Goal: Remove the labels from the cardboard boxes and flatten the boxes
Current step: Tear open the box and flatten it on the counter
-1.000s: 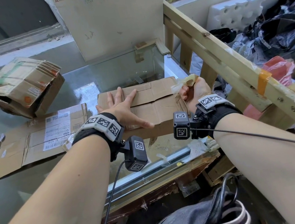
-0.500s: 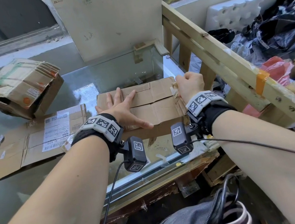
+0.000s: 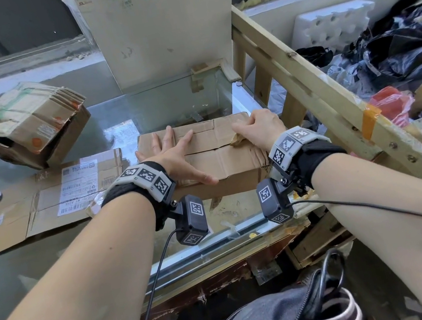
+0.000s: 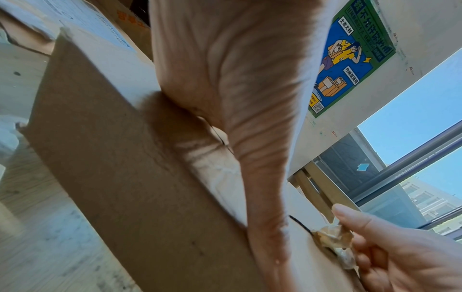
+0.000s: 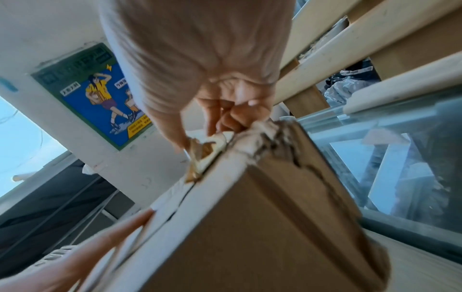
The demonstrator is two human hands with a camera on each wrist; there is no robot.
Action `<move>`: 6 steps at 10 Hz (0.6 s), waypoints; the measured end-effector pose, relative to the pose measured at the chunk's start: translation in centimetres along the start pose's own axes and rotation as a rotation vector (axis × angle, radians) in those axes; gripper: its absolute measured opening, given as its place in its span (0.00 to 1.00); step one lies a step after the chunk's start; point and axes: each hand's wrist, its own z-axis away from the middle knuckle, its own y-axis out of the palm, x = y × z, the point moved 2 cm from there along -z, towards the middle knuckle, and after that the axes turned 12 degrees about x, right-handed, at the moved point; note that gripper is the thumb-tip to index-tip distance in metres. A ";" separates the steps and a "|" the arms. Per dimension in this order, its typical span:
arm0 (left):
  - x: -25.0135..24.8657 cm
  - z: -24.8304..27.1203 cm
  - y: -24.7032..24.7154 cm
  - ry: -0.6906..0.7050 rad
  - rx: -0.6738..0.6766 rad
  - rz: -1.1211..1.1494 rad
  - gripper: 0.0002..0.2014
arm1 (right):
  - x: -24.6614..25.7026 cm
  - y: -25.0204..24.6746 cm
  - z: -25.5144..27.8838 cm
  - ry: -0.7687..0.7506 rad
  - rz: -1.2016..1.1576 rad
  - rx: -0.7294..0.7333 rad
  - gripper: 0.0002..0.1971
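A closed brown cardboard box stands on the glass tabletop. My left hand lies flat on its top with fingers spread; its thumb runs along the near edge. My right hand sits at the box's right top corner and pinches a crumpled strip of tan tape that is still stuck to the top seam. The box's right edge is torn and ragged.
A flattened box with a white shipping label lies to the left. Behind it a box stuffed with folded cardboard leans. A wooden frame borders the right side, with black bags and foam beyond. A white pillar stands behind.
My right hand, which held the tape lifted off to the right a second ago, has come back down onto the box's right top corner and turned palm down. The left hand has stayed put.
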 end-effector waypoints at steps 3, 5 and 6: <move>0.0 -0.1 0.0 -0.002 0.008 -0.009 0.67 | 0.8 -0.7 -0.6 0.089 0.249 0.154 0.24; 0.0 -0.1 0.0 -0.004 0.008 -0.012 0.66 | 1.2 -0.7 -1.0 0.022 0.354 0.210 0.18; 0.0 -0.1 0.0 -0.005 0.012 -0.009 0.66 | 1.3 -0.6 -1.2 0.004 0.315 0.234 0.13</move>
